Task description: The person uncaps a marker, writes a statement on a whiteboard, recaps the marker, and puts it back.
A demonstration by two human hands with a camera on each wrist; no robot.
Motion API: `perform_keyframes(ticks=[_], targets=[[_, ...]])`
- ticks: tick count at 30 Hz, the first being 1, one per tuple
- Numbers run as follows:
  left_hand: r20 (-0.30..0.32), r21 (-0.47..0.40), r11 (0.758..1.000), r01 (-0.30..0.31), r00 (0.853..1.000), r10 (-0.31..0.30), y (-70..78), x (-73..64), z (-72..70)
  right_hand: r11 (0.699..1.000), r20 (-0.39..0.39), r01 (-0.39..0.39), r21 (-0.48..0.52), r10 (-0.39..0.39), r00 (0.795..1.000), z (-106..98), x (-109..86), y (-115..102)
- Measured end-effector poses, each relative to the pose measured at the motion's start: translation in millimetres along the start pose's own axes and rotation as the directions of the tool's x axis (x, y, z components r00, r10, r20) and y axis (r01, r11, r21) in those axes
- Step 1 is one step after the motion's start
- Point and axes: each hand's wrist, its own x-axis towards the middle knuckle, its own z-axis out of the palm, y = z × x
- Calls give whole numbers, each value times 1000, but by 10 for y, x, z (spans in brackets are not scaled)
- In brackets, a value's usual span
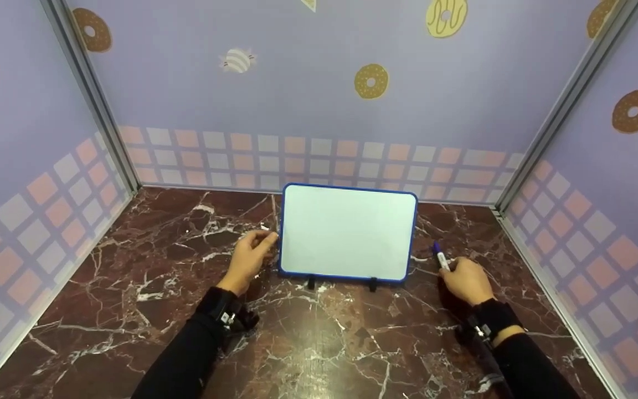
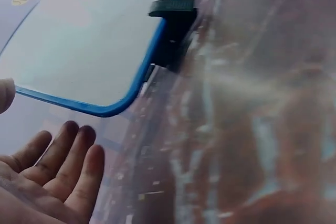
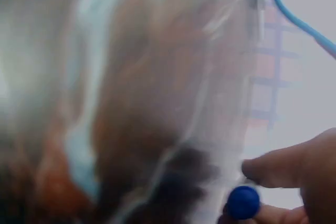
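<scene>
A small whiteboard [image 1: 348, 233] with a blue frame stands upright, leaning back slightly, on black feet [image 1: 372, 284]. My left hand [image 1: 248, 259] is beside its left edge, thumb and fingertips close to the frame. In the left wrist view the fingers [image 2: 79, 169] are spread and fairly straight, apart from the board's edge, with the thumb tip [image 2: 5, 95] near the frame. To the right of the board, my right hand [image 1: 467, 280] pinches a white marker [image 1: 442, 259] with a blue-purple cap pointing away. The marker's round blue end [image 3: 243, 202] shows by the thumb in the right wrist view.
A dark red marbled tabletop [image 1: 308, 343] with white veins lies under everything. Purple panels with pink and white checks, such as the back wall [image 1: 319, 105], enclose it at the back and both sides, joined by grey metal posts [image 1: 100, 105].
</scene>
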Motion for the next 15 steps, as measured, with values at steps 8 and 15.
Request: perform_keyframes(ticks=[8,15], targets=[[-195,29,967,-252,948,253,359,-33,-78,969,-206,151,196,-110,972,-231,-216,-447],[-54,142,892,-429,897,440,723,-266,135,866,-308,410,287,-322,895,-201,-483,-955]])
